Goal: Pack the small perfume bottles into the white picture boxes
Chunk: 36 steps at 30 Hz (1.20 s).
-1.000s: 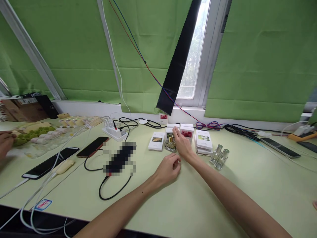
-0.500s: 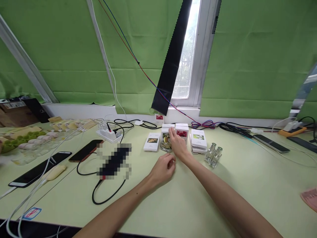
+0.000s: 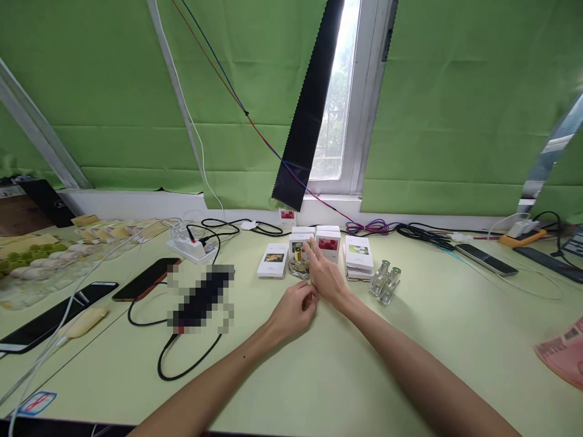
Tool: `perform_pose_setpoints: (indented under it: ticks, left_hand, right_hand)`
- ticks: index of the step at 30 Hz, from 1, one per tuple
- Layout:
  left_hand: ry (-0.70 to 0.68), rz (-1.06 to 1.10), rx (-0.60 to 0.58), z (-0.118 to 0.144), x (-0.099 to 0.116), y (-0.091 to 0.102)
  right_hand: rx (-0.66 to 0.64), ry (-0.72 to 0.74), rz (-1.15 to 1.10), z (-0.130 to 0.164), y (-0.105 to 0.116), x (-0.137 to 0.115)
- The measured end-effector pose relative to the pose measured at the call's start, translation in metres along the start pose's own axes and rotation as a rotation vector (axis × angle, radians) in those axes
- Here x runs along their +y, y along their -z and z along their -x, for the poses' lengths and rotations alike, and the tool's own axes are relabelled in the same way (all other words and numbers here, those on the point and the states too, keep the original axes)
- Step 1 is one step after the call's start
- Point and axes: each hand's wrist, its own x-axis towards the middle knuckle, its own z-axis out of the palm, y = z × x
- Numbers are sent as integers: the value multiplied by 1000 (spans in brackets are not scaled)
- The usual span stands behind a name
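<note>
My right hand (image 3: pixel 327 276) reaches forward with its fingers stretched out, in front of two white boxes with pictures. The left box (image 3: pixel 301 231) is partly covered; the right box (image 3: pixel 328 244) bears a red flower picture. Beside my right fingers stands a round glass perfume bottle (image 3: pixel 298 267) with a gold cap; whether they touch it I cannot tell. My left hand (image 3: pixel 294 308) rests on the table nearer to me, its fingers loosely curled, with nothing visible in them. Its knuckles are close to my right palm.
White picture cartons lie left (image 3: pixel 273 261) and right (image 3: pixel 359 254) of the boxes. Two clear glass bottles (image 3: pixel 385 282) stand at the right. Phones (image 3: pixel 146 279), cables and a power strip (image 3: pixel 191 247) occupy the left; a multimeter (image 3: pixel 521 235) sits far right.
The view has turned slightly right, so the table things appear farther left. My right hand has drawn back a little from the boxes. My left hand stays curled at about the same place.
</note>
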Motion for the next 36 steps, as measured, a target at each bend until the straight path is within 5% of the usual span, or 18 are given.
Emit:
perform_pose_setpoints:
  ticks: [8, 21, 36]
  left_hand:
    - [-24, 24, 16, 2, 3, -2]
    - [-48, 75, -24, 3, 6, 0]
    - [-75, 43, 21, 2, 9, 2]
  right_hand:
    - [151, -3, -323, 13, -6, 2]
    - [-43, -117, -435, 3, -10, -5]
    - [-24, -11, -506, 18, -11, 15]
